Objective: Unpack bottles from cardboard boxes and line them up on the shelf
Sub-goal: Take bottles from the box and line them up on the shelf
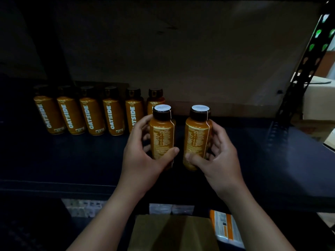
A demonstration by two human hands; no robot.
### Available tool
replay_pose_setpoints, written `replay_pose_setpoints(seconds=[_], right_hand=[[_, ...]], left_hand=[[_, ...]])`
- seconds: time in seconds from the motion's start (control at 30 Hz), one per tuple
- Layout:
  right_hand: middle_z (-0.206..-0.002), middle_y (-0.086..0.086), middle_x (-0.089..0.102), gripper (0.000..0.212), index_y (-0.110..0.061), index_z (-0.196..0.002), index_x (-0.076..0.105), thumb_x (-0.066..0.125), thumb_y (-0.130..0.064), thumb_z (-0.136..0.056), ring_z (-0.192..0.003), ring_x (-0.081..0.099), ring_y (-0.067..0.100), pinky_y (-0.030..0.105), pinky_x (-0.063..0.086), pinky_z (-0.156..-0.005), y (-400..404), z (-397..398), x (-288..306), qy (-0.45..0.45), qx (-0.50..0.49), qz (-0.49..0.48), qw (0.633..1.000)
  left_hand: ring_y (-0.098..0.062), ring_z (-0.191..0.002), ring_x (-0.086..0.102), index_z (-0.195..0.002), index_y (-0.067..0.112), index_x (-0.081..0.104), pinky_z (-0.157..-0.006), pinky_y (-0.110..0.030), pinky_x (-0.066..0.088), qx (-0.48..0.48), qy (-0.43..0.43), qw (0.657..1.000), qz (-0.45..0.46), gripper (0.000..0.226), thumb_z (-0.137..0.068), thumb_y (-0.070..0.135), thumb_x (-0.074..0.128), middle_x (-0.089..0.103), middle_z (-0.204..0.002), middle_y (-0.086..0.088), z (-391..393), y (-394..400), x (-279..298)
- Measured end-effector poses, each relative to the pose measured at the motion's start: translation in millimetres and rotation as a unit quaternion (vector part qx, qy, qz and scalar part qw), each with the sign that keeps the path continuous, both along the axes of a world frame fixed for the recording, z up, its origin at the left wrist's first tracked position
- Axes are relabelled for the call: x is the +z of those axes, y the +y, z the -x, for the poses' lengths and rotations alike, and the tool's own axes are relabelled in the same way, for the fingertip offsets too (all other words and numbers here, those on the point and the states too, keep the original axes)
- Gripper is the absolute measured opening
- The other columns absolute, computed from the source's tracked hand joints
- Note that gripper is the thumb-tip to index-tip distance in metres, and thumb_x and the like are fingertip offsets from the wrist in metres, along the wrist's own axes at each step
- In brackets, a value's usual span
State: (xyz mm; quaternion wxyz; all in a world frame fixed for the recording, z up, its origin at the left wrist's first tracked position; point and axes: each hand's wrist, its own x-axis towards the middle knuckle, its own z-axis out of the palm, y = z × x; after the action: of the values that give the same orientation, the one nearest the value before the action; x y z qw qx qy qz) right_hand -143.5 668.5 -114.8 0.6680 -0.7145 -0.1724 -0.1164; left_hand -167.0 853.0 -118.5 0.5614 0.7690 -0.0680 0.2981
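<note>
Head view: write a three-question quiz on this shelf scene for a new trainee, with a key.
1. True or false: each hand holds one bottle.
2. How many bottles already stand in the row at the back of the shelf?
3. Which way do the printed names on the row bottles face? A) toward the camera B) toward the wall C) downward

Key:
1. True. The left hand grips the left bottle and the right hand grips the right bottle, thumbs across the labels.
2. Six, counting the sixth bottle, partly hidden behind the left bottle.
3. A, as on the first bottle.
</note>
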Motion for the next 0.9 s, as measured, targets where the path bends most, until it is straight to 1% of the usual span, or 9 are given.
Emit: replay_pose_setpoints(seconds=[0.1, 0.17, 0.23, 0.3, 0.4, 0.5, 0.6, 0.77, 0.9], right_hand=[[-0.121, -0.031, 0.055, 0.089, -0.058, -0.124, 0.043, 0.090, -0.007, -0.069, -0.109, 0.052, -0.022, 0.002, 0.047, -0.080, 2.2, 2.3, 0.0, -0.015, -0.029, 0.015, 0.999], [-0.122, -0.034, 0.051, 0.093, -0.059, -0.128, 0.038, 0.090, -0.006, -0.070, -0.108, 0.049, -0.026, 0.000, 0.045, -0.078, 1.2, 3.0, 0.7, -0.012, -0.020, 0.021, 1.000], [-0.126, -0.035, 0.049, 0.098, -0.064, -0.128, 0.033, 0.085, 0.000, -0.073, -0.112, 0.048, -0.025, 0.003, 0.048, -0.080, -0.5, 2.2, 1.7, 0.001, 0.012, 0.034, 0.999], [-0.129, -0.030, 0.053, 0.100, -0.067, -0.126, 0.032, 0.079, 0.006, -0.077, -0.116, 0.052, -0.018, 0.014, 0.054, -0.087, -1.3, 0.4, 2.1, 0.015, 0.030, 0.040, 0.999], [-0.128, -0.022, 0.058, 0.095, -0.060, -0.127, 0.038, 0.078, 0.010, -0.076, -0.115, 0.056, -0.014, 0.018, 0.055, -0.093, -0.4, -0.4, 2.7, 0.025, 0.020, 0.030, 0.999], [-0.122, -0.023, 0.058, 0.090, -0.048, -0.133, 0.043, 0.086, 0.002, -0.071, -0.106, 0.054, -0.021, 0.003, 0.049, -0.078, 1.5, -0.1, 0.8, 0.017, -0.011, 0.033, 0.999], [-0.124, -0.021, 0.057, 0.095, -0.038, -0.141, 0.044, 0.092, -0.007, -0.066, -0.106, 0.055, -0.019, 0.003, 0.049, -0.075, 3.0, -0.3, -0.7, 0.011, -0.031, 0.040, 0.999], [-0.125, -0.015, 0.060, 0.096, -0.041, -0.143, 0.039, 0.081, 0.010, -0.073, -0.111, 0.059, -0.010, 0.012, 0.053, -0.079, -2.1, -2.7, -0.5, 0.013, 0.030, 0.057, 0.998], [-0.121, -0.017, 0.062, 0.092, -0.045, -0.134, 0.045, 0.085, 0.007, -0.069, -0.110, 0.060, -0.008, 0.015, 0.055, -0.079, -2.3, -5.3, -2.4, 0.025, 0.006, 0.059, 0.998]], left_hand=[[0.013, -0.117, 0.056, -0.131, 0.058, 0.042, -0.089, -0.014, 0.055, -0.046, 0.030, 0.997, 0.046, 0.086, -0.077, 0.006, 0.084, 0.055, -0.127, 0.026, -1.4, 3.2, 1.9], [0.008, -0.121, 0.057, -0.134, 0.055, 0.044, -0.095, -0.023, 0.056, -0.055, 0.041, 0.996, 0.064, 0.084, -0.077, 0.009, 0.085, 0.056, -0.132, 0.022, -2.1, 4.4, 1.1], [0.009, -0.125, 0.052, -0.137, 0.054, 0.042, -0.096, -0.023, 0.051, -0.036, 0.038, 0.998, 0.045, 0.085, -0.071, 0.027, 0.090, 0.052, -0.136, 0.025, -1.8, 2.2, 1.4], [0.015, -0.118, 0.051, -0.137, 0.051, 0.041, -0.089, -0.019, 0.051, -0.008, 0.035, 0.999, 0.021, 0.091, -0.062, 0.040, 0.091, 0.052, -0.133, 0.026, -1.8, -0.3, 2.4], [0.007, -0.113, 0.060, -0.139, 0.039, 0.047, -0.086, -0.024, 0.059, -0.008, 0.033, 0.999, 0.028, 0.088, -0.063, 0.033, 0.092, 0.059, -0.126, 0.019, -3.4, 1.4, 2.2], [-0.001, -0.116, 0.063, -0.144, 0.038, 0.044, -0.091, -0.031, 0.059, -0.064, 0.064, 0.995, 0.048, 0.088, -0.069, 0.023, 0.088, 0.062, -0.128, 0.014, -3.2, 5.9, 4.2], [-0.005, -0.118, 0.064, -0.149, 0.036, 0.041, -0.098, -0.040, 0.056, -0.114, 0.086, 0.988, 0.067, 0.087, -0.078, 0.013, 0.086, 0.066, -0.126, 0.013, -4.2, 9.9, 3.5], [-0.002, -0.121, 0.060, -0.144, 0.043, 0.044, -0.096, -0.036, 0.057, -0.071, 0.078, 0.994, 0.036, 0.102, -0.058, 0.046, 0.097, 0.059, -0.134, 0.017, -5.0, 5.2, 2.1], [-0.004, -0.115, 0.065, -0.141, 0.040, 0.046, -0.096, -0.041, 0.059, -0.070, 0.085, 0.993, 0.049, 0.094, -0.060, 0.038, 0.092, 0.063, -0.130, 0.013, -6.5, 6.6, 3.1]])
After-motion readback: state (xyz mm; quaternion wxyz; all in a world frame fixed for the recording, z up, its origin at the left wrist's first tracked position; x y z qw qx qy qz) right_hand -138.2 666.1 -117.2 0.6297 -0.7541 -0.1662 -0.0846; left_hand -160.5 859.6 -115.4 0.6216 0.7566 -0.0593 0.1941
